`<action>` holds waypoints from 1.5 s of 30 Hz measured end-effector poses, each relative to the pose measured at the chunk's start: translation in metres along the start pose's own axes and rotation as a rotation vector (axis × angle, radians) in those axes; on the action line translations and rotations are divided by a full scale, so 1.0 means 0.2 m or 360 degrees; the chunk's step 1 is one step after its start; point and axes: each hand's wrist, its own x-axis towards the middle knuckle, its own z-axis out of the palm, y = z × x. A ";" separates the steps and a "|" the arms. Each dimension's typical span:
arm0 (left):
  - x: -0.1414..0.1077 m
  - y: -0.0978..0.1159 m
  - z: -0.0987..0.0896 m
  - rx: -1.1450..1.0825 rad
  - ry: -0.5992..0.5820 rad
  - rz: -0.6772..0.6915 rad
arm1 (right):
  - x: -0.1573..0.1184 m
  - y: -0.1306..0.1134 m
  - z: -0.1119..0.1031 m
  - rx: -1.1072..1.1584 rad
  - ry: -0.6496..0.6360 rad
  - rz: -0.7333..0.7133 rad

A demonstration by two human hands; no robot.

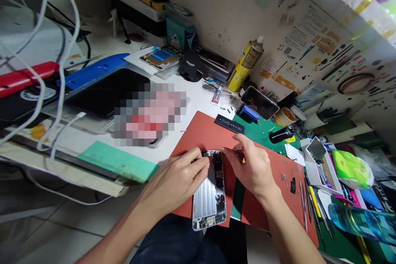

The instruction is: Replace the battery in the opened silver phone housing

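Observation:
An opened phone housing (204, 198) lies with its inside facing up, over the near edge of an orange-brown mat (198, 132). Its bare silver battery bay fills the left side, and dark circuit parts run down the right. My left hand (179, 177) grips the housing near its upper left, fingers bent over the top end. At the upper right corner, my right hand (255, 167) is closed in a pinch around a small tool (243, 160), of which only red and yellow bits show. Just beyond the hands lies a black phone battery (229, 123).
Small loose parts (293, 185) and tweezers (302, 200) lie on the mat's right. A blue bottle (361, 220) is at far right. Behind stand a propped phone (260, 102) and a yellow spray can (246, 64). White cables (66, 49) hang at left.

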 end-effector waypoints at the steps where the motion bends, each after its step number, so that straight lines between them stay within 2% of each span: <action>1: 0.00 0.00 0.00 0.0005 0.0002 -0.0002 | 0.01 -0.01 -0.01 0.0017 -0.0060 -0.0005; 4: 0.00 -0.01 0.00 -0.0024 0.0015 0.0005 | 0.04 -0.02 -0.03 0.0036 -0.0184 0.0001; 15: 0.00 -0.02 0.00 -0.0207 -0.0002 -0.0109 | 0.06 -0.02 0.01 -0.0033 -0.0044 -0.0009; 32: 0.01 -0.02 0.00 -0.0298 0.0040 -0.0143 | 0.06 -0.02 0.00 0.0072 -0.0140 -0.0003; 45: 0.01 -0.03 0.00 -0.0271 0.0030 -0.0165 | 0.05 -0.02 -0.01 -0.0008 -0.0149 -0.0058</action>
